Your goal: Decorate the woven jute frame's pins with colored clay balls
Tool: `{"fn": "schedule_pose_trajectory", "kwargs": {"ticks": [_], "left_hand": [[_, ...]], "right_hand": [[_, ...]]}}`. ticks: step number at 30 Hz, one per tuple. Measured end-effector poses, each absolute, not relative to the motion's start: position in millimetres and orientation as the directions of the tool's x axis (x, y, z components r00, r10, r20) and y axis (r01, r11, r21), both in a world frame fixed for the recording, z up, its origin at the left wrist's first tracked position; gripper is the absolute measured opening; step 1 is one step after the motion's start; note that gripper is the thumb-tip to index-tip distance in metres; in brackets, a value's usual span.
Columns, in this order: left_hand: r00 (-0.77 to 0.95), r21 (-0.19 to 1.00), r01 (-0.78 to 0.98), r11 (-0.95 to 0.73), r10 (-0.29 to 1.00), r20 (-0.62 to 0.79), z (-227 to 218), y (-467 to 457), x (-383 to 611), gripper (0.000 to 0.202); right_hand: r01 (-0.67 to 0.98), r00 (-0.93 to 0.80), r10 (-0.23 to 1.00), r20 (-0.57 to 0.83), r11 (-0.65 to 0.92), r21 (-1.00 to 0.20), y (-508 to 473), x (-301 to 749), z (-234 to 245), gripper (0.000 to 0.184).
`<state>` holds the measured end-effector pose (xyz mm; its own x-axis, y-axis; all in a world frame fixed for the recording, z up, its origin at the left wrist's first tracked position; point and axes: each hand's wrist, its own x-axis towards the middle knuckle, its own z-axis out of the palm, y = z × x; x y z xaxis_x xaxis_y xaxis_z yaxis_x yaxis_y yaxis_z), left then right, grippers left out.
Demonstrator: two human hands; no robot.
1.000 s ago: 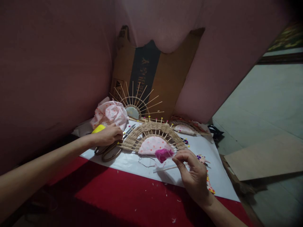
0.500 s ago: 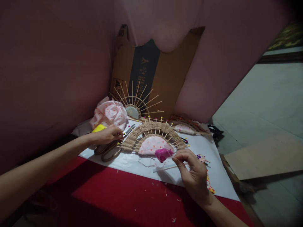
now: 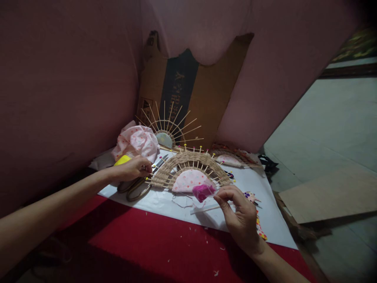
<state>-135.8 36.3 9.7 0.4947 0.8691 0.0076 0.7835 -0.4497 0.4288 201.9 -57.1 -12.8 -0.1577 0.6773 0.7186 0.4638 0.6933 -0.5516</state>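
Observation:
My left hand point(image 3: 132, 168) is curled shut at the left end of a woven straw half-circle point(image 3: 188, 161), whose centre is pink dotted cloth point(image 3: 188, 180). What its fingers grip is hidden; silver blades point(image 3: 160, 161) stick out just past them. Beside the wrist lies a yellow object point(image 3: 122, 160). My right hand point(image 3: 240, 218) is closed in a pinch on a small magenta scrap point(image 3: 202, 192), held at the half-circle's lower edge. Under it, a clear stick point(image 3: 206, 208) rests on the white sheet point(image 3: 165, 204).
Large scissors with brown handles point(image 3: 137, 188) lie below my left hand. Behind are a pink dotted cloth bundle point(image 3: 137, 141), a stick sunburst round a mirror point(image 3: 166, 135), another woven half-circle point(image 3: 229, 159) and leaning cardboard point(image 3: 206, 90). Red cloth point(image 3: 147, 243) covers the front; bare floor point(image 3: 324, 129) is right.
My left hand has drawn slightly back to the left from the woven edge. My right hand keeps its pinch in the same spot.

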Motion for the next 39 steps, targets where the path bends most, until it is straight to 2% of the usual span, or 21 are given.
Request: {"fn": "schedule_pose_trajectory", "kwargs": {"ticks": [12, 39], "left_hand": [[0.491, 0.469, 0.772, -0.429, 0.871, -0.011, 12.3, 39.2, -139.3, 0.022], [0.479, 0.478, 0.775, -0.413, 0.878, -0.017, 13.3, 38.3, -136.7, 0.018]], "right_hand": [[0.468, -0.155, 0.681, 0.716, 0.689, -0.554, -56.9, 202.2, -13.9, 0.013], [0.454, -0.161, 0.679, 0.716, 0.696, -0.557, -57.4, 201.8, -13.1, 0.013]]}}
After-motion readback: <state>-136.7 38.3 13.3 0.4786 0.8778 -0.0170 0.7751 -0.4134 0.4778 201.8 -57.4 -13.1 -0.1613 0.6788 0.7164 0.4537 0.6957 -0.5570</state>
